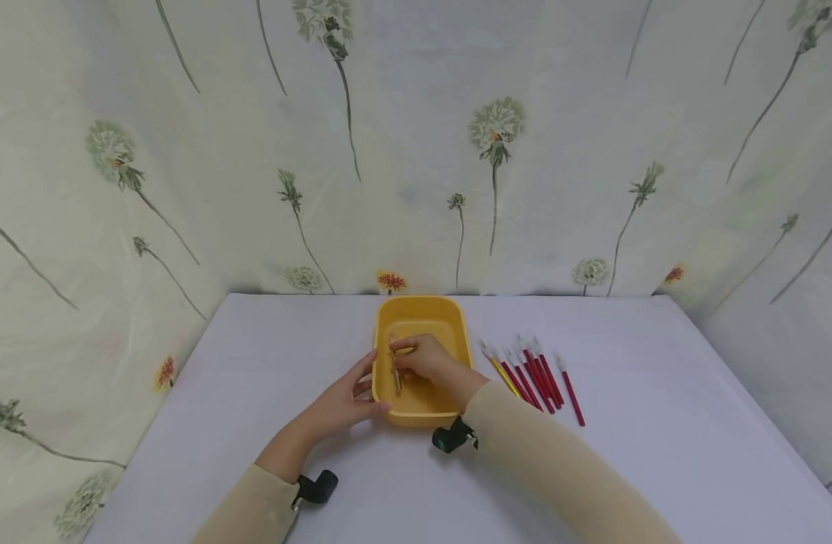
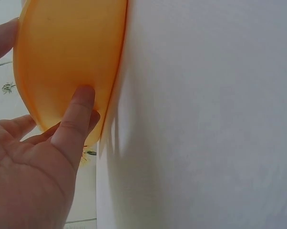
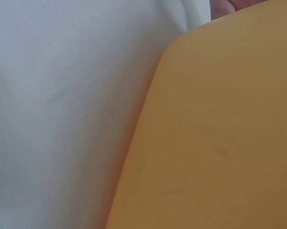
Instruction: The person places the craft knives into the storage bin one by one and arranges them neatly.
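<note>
A yellow plastic tray (image 1: 419, 418) stands on the table. My left hand (image 1: 344, 400) rests at its left side, fingers spread and fairly straight. In the left wrist view, the left hand's fingers (image 2: 74, 114) press on the outer wall (image 2: 67, 52), with the thumb near the rim. My right hand (image 1: 425, 359) reaches inside the tray and pinches a slender paintbrush (image 1: 397, 378) near the left wall; the hand partly hides it. The right wrist view is filled mostly by the tray's outer wall (image 3: 220, 129), so the right fingers' grip is hidden there.
To the tray's right lie several red-handled paintbrushes (image 1: 573, 399) with pale tips, along with a yellow-handled one (image 1: 505, 378). A white cloth covers the table (image 1: 660, 453). Behind hangs a curtain (image 1: 416, 91) printed with dandelions.
</note>
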A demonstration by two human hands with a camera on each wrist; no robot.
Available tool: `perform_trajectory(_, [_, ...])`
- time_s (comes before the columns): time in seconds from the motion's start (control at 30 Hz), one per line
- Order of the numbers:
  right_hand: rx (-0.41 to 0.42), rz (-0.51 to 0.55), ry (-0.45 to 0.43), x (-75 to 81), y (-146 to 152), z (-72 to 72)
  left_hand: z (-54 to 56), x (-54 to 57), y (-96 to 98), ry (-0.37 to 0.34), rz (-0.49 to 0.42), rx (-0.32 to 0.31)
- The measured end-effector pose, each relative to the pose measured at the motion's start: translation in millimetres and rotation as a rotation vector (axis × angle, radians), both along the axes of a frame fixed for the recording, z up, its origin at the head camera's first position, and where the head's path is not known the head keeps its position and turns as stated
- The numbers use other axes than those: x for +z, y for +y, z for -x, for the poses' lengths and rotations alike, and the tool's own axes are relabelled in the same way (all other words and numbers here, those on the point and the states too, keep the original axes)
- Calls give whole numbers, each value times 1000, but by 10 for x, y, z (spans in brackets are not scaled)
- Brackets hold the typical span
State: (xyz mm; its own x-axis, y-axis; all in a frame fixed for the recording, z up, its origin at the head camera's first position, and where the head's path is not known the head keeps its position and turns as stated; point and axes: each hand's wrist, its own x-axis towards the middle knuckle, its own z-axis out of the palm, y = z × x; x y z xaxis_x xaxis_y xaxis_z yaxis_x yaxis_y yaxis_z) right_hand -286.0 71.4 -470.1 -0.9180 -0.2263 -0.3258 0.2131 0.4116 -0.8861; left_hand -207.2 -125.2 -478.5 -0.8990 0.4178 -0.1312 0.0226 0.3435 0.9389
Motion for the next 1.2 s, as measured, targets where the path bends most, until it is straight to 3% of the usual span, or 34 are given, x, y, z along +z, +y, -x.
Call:
perform_trajectory(0.37, [-39,15,6,1,16,27,5,11,-7,2,16,16])
perform_trajectory(0.53, [-49,2,74,65,51,15,8,15,-10,4,28,21])
perform_trajectory(0.7, [8,-15,125,218,108,-44,-3,30,-18,3,37,30])
perform_trajectory(0.87, [40,7,102,426,243,-116,-10,47,-18,-7,36,31])
perform_trajectory(1.2, [49,-74,141,822,770,-328,-19,29,19,-9,44,41])
